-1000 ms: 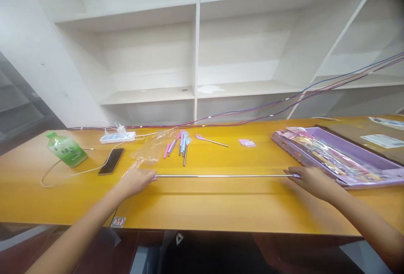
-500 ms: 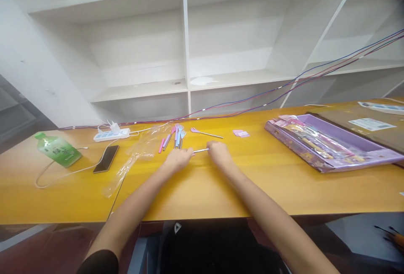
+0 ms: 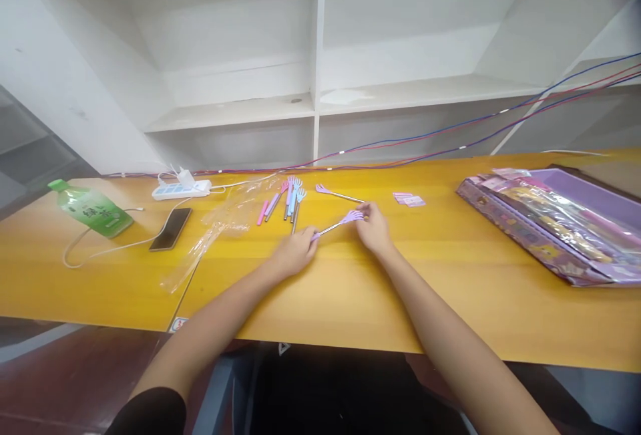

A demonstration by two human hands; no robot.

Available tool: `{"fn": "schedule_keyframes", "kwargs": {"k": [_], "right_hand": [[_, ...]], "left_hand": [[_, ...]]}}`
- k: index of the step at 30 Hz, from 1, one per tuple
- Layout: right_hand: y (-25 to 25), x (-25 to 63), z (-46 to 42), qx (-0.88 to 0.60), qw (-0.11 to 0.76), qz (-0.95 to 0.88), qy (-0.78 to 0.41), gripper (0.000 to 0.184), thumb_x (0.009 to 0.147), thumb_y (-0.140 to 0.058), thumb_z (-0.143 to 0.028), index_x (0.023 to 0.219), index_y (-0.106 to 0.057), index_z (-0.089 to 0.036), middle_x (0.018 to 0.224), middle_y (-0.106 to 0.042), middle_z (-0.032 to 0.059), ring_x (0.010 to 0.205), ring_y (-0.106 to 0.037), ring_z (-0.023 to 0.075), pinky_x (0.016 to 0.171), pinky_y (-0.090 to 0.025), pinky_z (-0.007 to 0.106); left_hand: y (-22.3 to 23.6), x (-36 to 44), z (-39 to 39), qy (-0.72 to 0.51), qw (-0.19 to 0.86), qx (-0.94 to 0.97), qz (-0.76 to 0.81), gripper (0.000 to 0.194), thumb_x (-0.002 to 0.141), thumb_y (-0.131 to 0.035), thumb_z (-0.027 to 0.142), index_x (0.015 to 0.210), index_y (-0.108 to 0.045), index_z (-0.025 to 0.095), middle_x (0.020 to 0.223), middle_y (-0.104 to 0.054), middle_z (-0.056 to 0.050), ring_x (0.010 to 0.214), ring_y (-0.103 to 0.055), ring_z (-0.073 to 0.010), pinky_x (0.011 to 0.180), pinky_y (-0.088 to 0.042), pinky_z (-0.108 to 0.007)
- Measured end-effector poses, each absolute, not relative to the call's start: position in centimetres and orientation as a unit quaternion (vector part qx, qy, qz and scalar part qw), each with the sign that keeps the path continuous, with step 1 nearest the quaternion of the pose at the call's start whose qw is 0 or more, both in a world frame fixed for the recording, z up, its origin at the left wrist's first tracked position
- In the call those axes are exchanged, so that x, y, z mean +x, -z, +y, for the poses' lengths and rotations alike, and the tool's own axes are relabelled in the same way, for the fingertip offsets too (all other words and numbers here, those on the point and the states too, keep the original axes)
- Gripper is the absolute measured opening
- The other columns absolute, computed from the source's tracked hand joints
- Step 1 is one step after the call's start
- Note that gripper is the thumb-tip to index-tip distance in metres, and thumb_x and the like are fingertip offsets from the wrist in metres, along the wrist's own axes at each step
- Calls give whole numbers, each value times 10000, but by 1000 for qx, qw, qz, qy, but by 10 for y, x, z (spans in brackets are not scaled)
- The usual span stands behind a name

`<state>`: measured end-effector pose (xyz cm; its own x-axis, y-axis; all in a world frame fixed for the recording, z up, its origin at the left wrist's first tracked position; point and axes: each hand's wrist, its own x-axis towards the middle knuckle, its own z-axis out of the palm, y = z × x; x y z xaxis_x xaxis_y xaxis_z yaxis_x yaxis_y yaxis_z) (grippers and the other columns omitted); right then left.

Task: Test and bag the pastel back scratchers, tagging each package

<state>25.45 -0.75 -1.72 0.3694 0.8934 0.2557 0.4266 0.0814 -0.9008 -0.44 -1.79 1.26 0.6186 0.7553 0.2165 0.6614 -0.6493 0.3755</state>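
Note:
A purple back scratcher [image 3: 330,228] with a thin metal shaft is stretched between my hands above the table. My left hand [image 3: 296,252] is closed round its handle end. At the other end, the fingers of my right hand [image 3: 374,226] pinch the claw-shaped head. Just beyond lies another purple back scratcher [image 3: 345,196], its shaft running toward my right fingers. To the left of it, several pink, purple and blue back scratchers [image 3: 290,198] lie in a loose group.
Pink cards [image 3: 408,199] lie right of centre. A purple box [image 3: 531,234] holding wrapped items stands at the right. Clear plastic wrap [image 3: 220,234], a phone [image 3: 171,228], a power strip [image 3: 181,189] and a green bottle [image 3: 93,209] are at the left. White shelves rise behind.
My right hand has moved from the shaft's covered end to its claw head, which is now visible. More of the back scratcher shows between my hands. The view has shifted slightly.

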Motion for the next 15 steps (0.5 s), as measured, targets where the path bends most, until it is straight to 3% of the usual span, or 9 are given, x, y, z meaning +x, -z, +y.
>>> {"fn": "schedule_keyframes", "kwargs": {"k": [4, 8, 13, 15], "right_hand": [[7, 253, -16, -620, 483, -510, -351, 204, 800, -647, -319, 969, -652, -206, 655, -583, -28, 540, -471, 141, 514, -369, 256], [-5, 223, -36, -454, 426, -546, -561, 388, 839, -722, -450, 1136, -644, -213, 603, -462, -96, 433, -301, 79, 396, -254, 214], [-3, 197, -41, -393, 483, -487, -612, 431, 851, -774, -601, 932, -619, -207, 577, -404, -100, 431, -258, 53, 365, -227, 180], [-1, 201, -36, -391, 527, -452, -604, 446, 843, -789, -614, 890, -621, -204, 553, -365, -104, 433, -242, 51, 367, -237, 173]], "left_hand": [[-2, 4, -23, -286, 229, 851, 375, 252, 1003, -523, 207, 1254, -554, 212, 1093, -707, -85, 981, -690, -223, 920, -535, -368], [3, 6, -23, -330, 247, 841, 351, 301, 928, -549, 107, 1215, -577, 194, 1149, -678, -97, 1081, -662, -228, 993, -525, -386], [-7, 3, -28, -300, 235, 872, 308, 279, 998, -544, 210, 1270, -606, 218, 1157, -654, -89, 1050, -653, -219, 957, -530, -365], [-17, -5, -21, -279, 203, 883, 317, 222, 1043, -514, 287, 1202, -653, 219, 1104, -657, -85, 998, -650, -215, 921, -526, -358]]}}
